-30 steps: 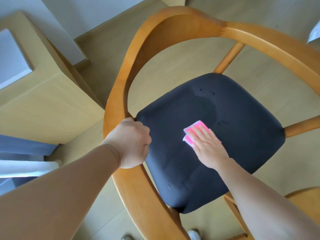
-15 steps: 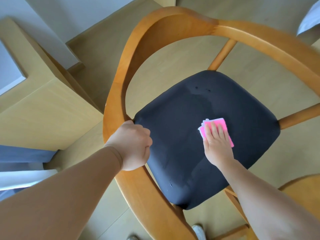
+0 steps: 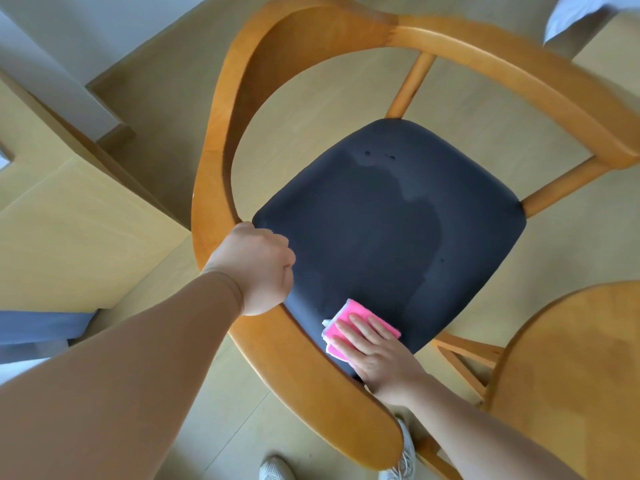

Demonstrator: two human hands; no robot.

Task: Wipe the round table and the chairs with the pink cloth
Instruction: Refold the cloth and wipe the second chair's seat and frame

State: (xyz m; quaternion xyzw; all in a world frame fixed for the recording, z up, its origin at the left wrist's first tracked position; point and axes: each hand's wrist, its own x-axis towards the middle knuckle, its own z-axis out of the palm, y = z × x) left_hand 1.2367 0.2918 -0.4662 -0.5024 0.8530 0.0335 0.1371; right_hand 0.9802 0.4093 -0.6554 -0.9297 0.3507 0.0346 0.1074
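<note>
A wooden chair with a curved backrest and arm rail (image 3: 221,140) stands below me, its dark seat cushion (image 3: 391,230) showing a damp patch. My left hand (image 3: 258,268) grips the chair's left arm rail, fingers curled round it. My right hand (image 3: 377,351) presses flat, fingers straight, on the folded pink cloth (image 3: 353,322) at the near corner of the seat. Part of the cloth is hidden under my fingers. The round wooden table (image 3: 571,368) shows at the lower right.
A light wooden cabinet (image 3: 69,237) stands to the left of the chair. White fabric (image 3: 575,12) shows at the top right corner. My shoes (image 3: 277,467) are on the pale wood floor below the chair arm. The table's base struts (image 3: 464,358) sit close to the seat.
My right hand has slid the pink cloth from the middle right of the seat toward me to its near corner. My left hand keeps its grip on the arm rail.
</note>
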